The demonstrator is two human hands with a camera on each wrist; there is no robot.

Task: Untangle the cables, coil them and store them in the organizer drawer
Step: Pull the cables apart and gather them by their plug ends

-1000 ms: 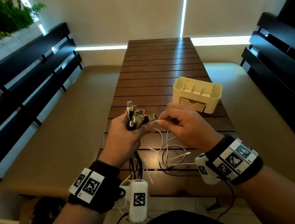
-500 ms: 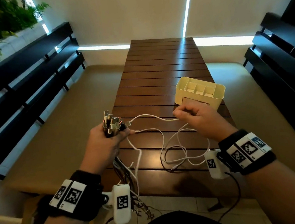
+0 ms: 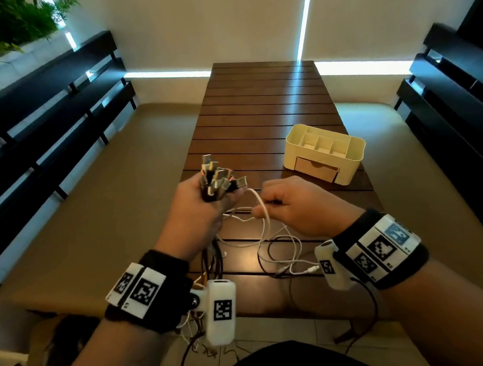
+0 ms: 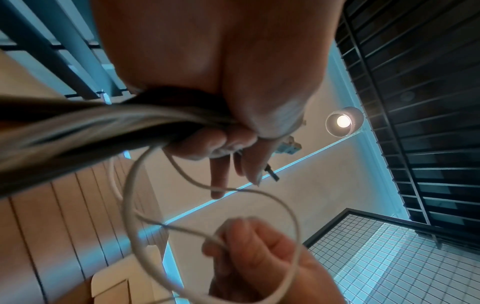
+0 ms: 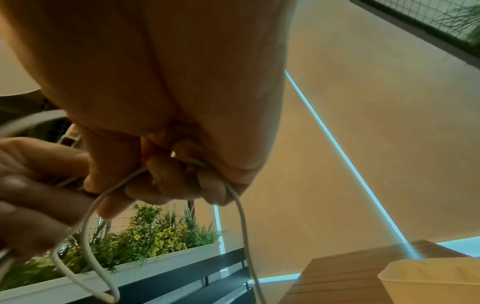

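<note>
Cables, a dark and white tangled bundle (image 3: pixel 219 185), sit gripped in the left hand (image 3: pixel 198 214) above the brown slatted wooden table (image 3: pixel 262 114); the right hand (image 3: pixel 294 204) pinches one thin white cable (image 3: pixel 263 210). Beyond stands the cream plastic organizer (image 3: pixel 351 156), drawer closed.

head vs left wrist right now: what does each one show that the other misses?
Head only: the cluster of connector ends sticking up out of the left hand, the organizer with its drawer closed, and loose cable lying on the table.

Left wrist only: the underside of the left hand's fingers curled round the dark cable bundle, and a ceiling lamp.

Both: the right hand pinching the white cable.
</note>
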